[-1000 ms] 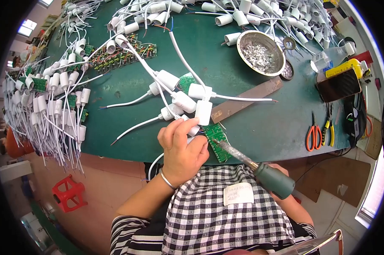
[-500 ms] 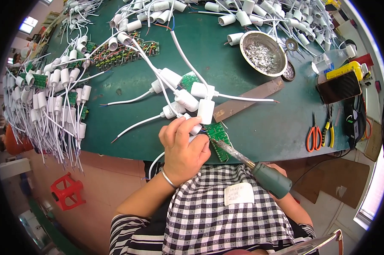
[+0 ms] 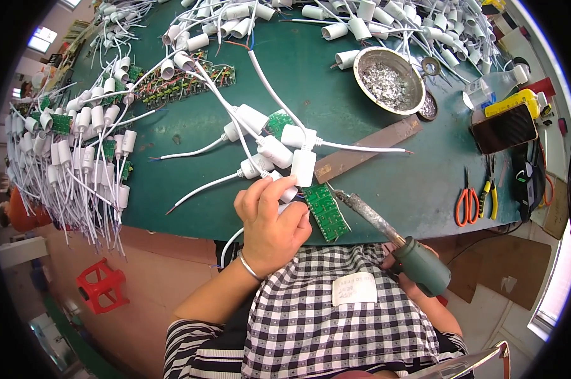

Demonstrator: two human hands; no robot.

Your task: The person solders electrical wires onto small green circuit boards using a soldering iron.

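Green circuit board (image 3: 326,213) just right of your left hand (image 3: 271,218), pinching white socket (image 3: 290,194); right hand (image 3: 389,254) clasps soldering iron (image 3: 422,265); table edge (image 3: 437,234) nearer you, tabletop (image 3: 405,199) stretching rightward.

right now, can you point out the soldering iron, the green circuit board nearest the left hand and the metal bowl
Soldering iron (image 3: 419,263), head view: green handle.
Green circuit board (image 3: 326,213), head view: middle of its face.
Metal bowl (image 3: 415,87), head view: right side of inner wall.
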